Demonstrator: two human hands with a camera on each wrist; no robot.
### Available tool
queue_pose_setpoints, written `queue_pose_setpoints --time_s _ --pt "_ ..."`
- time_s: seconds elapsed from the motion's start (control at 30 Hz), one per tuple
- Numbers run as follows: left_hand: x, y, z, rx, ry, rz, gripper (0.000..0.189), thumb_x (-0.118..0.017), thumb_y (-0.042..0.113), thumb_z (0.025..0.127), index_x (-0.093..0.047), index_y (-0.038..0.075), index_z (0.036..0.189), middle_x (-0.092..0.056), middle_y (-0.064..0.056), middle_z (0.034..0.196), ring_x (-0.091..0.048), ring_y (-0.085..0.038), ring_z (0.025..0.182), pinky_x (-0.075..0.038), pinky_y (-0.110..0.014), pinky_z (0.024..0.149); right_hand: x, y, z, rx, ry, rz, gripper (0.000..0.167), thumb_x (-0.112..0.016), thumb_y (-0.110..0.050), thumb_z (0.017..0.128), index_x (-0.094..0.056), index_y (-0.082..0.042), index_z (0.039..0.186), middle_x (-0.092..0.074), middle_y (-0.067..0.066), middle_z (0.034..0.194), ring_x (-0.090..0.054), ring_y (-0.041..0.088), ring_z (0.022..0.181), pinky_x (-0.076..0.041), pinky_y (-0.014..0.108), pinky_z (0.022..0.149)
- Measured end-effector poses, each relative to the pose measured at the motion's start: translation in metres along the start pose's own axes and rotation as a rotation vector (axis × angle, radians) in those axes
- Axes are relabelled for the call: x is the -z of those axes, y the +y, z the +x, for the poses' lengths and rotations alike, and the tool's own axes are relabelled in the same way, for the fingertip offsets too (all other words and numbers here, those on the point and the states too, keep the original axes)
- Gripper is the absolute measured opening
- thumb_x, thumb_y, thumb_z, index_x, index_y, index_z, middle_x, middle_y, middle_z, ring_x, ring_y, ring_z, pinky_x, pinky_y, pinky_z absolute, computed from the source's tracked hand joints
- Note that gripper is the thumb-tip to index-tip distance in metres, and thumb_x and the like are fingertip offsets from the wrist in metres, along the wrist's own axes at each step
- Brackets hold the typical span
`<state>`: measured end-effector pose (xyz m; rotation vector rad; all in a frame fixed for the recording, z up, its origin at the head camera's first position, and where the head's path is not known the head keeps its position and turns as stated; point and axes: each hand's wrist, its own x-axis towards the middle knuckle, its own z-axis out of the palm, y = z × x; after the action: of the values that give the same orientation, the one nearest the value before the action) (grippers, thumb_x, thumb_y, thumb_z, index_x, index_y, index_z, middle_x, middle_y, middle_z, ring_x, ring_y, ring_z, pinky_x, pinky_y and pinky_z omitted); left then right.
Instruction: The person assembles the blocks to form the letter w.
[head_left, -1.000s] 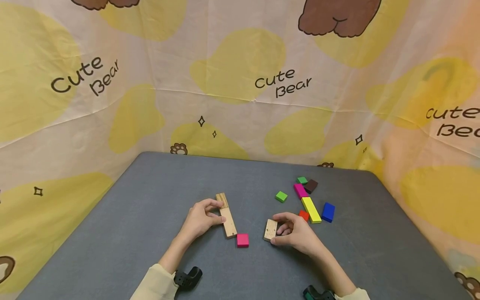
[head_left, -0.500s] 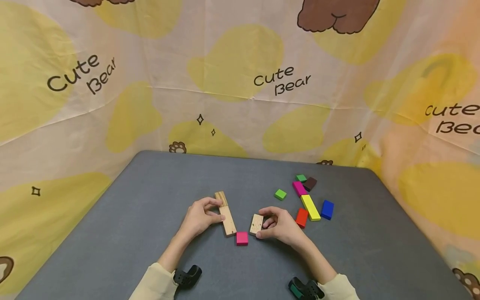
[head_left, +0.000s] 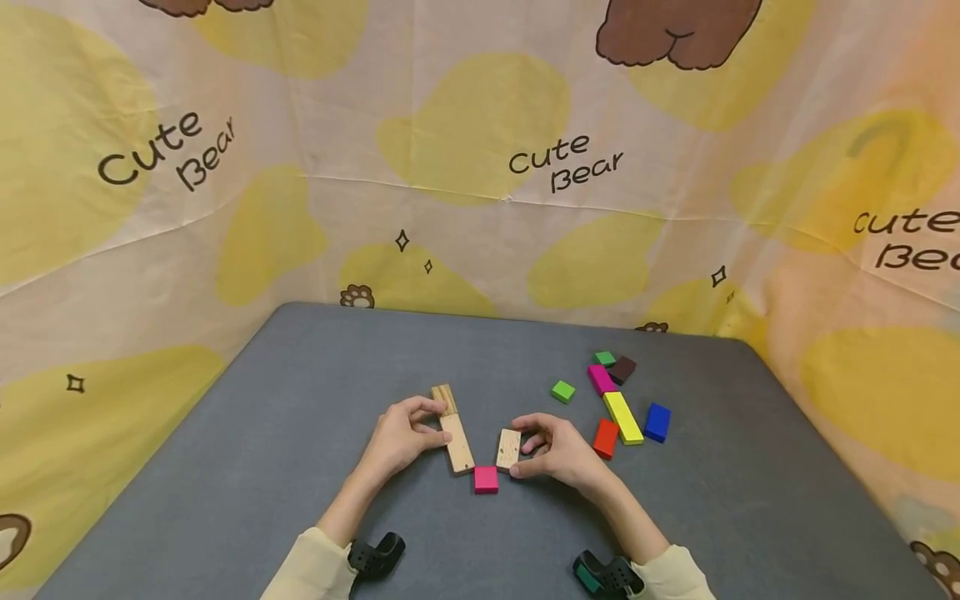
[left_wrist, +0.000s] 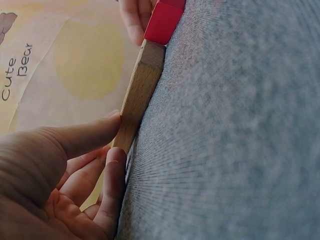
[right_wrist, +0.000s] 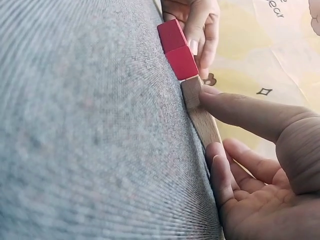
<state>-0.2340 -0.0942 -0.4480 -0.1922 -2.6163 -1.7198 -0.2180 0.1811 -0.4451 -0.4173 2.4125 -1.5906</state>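
Observation:
In the head view my left hand (head_left: 405, 437) holds a line of plain wooden blocks from the left, its index finger by the striped far block (head_left: 444, 398) and its thumb on the longer near wooden block (head_left: 457, 450). My right hand (head_left: 562, 450) pinches a short wooden block (head_left: 507, 451) between index finger and thumb, flat on the table. Between the near ends of these pieces lies a pink block (head_left: 486, 480). The right wrist view shows the pink block (right_wrist: 181, 62) against the end of the right-hand wooden block (right_wrist: 202, 117).
A grey table (head_left: 225, 500) bears several loose blocks to the right: yellow (head_left: 623, 419), red (head_left: 606, 438), blue (head_left: 657, 422), magenta (head_left: 601, 380), dark brown (head_left: 622, 369) and two green, one nearer (head_left: 562, 392). A patterned cloth (head_left: 465, 125) hangs behind.
My right hand has slid the short wooden block leftward up to the pink block, uncovering the red block. The left hand has stayed at the wooden blocks.

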Motion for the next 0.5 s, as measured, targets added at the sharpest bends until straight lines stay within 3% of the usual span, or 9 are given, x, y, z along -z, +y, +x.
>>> queue_pose_setpoints --time_s 0.5 --pt "0.0014 0.0014 -0.003 -0.002 0.005 0.011 0.037 -0.085 0.005 0.076 -0.07 0.008 0.11 -0.071 -0.005 0.11 -0.068 -0.013 0.073 -0.05 -0.035 0.07 -0.0006 -0.0003 -0.0004 -0.017 -0.003 0.028 0.062 -0.09 -0.008 0.071 -0.062 -0.003 0.126 -0.062 0.008 0.114 -0.057 0.025 0.091 -0.048 0.029 0.07"
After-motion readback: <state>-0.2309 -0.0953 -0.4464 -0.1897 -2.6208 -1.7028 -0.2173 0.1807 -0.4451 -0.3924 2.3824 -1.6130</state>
